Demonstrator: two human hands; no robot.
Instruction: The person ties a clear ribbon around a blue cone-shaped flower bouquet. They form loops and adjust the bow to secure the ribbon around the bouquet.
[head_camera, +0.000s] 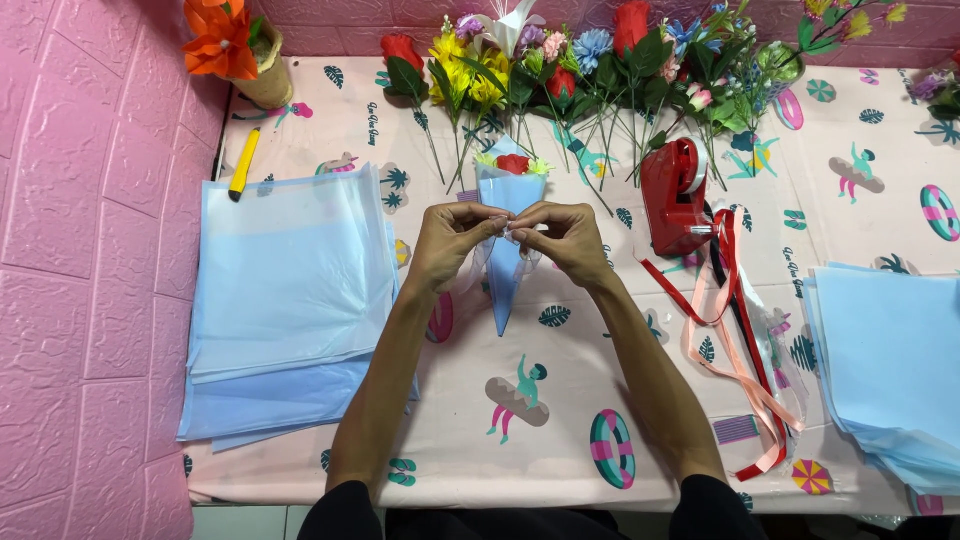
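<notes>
Head view, left to right: a stack of pale blue wrapping sheets (285, 300) lies by the pink wall; the left hand (450, 240) and right hand (565, 238) meet at table centre, fingertips pinched shut on a small clear strip, probably tape, over the blue paper cone (508, 215) holding a red flower. That cone looks light, thin and easily creased, best held at its overlapped seam. Further right stand a red tape dispenser (675, 195) and loose ribbons (735, 330)

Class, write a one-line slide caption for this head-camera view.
Left hand and right hand pinch clear tape over a blue paper cone of flowers, beside a red tape dispenser.
</notes>
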